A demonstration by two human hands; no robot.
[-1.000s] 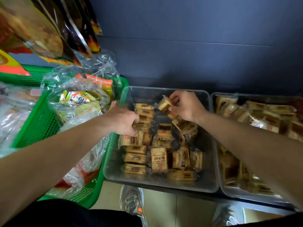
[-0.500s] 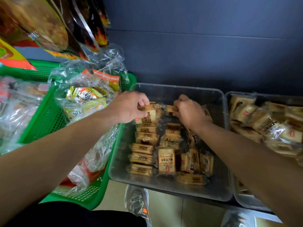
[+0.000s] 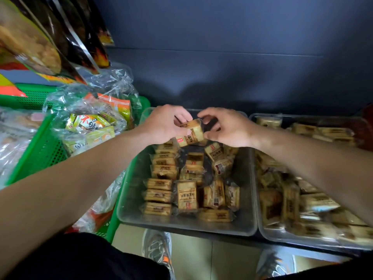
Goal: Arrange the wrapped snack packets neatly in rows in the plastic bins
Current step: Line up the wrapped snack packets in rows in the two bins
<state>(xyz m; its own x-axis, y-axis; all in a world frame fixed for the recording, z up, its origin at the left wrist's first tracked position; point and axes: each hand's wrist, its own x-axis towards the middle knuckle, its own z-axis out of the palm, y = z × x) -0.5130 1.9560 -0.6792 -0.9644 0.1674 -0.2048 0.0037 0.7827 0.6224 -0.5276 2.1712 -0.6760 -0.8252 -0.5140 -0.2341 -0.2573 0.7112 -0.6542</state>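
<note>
A clear plastic bin point(image 3: 131, 199) holds several tan wrapped snack packets: a neat column point(image 3: 159, 184) along its left side, loose ones to the right of it. My left hand point(image 3: 163, 126) grips one snack packet point(image 3: 190, 133) above the bin's far end. My right hand point(image 3: 230, 128) is beside it with curled fingers and thumb pinching the packet's right end. A second clear bin point(image 3: 262, 231) at the right is full of similar packets lying in a jumble.
A green mesh basket point(image 3: 40, 150) at the left holds clear bags of green and orange snack packs point(image 3: 90, 126). Large snack bags point(image 3: 40, 37) hang at the upper left. A dark wall stands behind the bins. My shoes point(image 3: 157, 249) show on the floor below.
Both hands have risen from the packets in the bin and come together at its far end. My left hand still carries its packet, and my right hand now pinches that packet too.
</note>
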